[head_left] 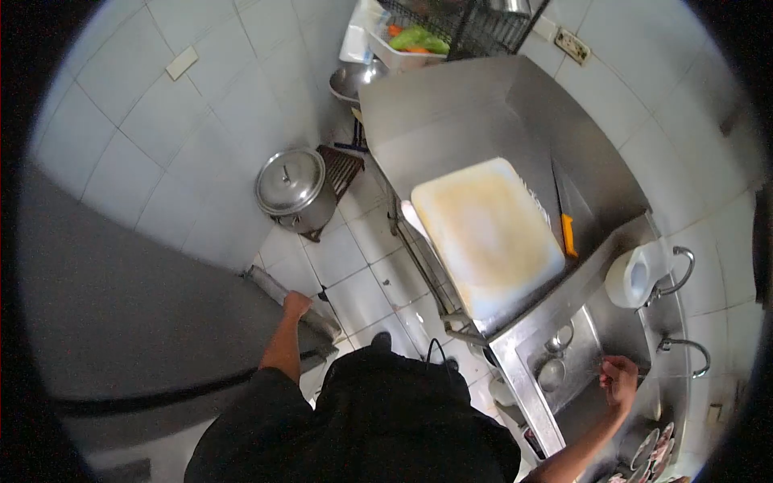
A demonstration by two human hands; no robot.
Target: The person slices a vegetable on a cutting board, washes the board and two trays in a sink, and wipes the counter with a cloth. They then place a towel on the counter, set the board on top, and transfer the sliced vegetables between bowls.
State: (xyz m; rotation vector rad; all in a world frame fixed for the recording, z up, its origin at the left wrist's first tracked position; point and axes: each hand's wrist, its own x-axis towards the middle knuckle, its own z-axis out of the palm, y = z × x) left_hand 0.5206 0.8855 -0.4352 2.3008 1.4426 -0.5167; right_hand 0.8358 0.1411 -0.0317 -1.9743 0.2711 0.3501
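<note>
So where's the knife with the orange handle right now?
In the head view, the knife lies on the steel counter, right of centre, along the right edge of the white cutting board, away from both hands.

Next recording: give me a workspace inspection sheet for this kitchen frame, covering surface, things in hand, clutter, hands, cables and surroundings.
Surface: steel counter bears a stained white cutting board; a knife with an orange handle lies beside the board.
Things in hand: right hand is closed over the sink, what it grips is too small to tell; left hand rests on the edge of a grey door.
Clutter: lidded steel pot on the floor; paper roll by the tap.
Hands: both bare.
Cables: thin black cord at the person's chest.
Surroundings: white tiled walls, dish rack with vegetables, wall socket.
</note>
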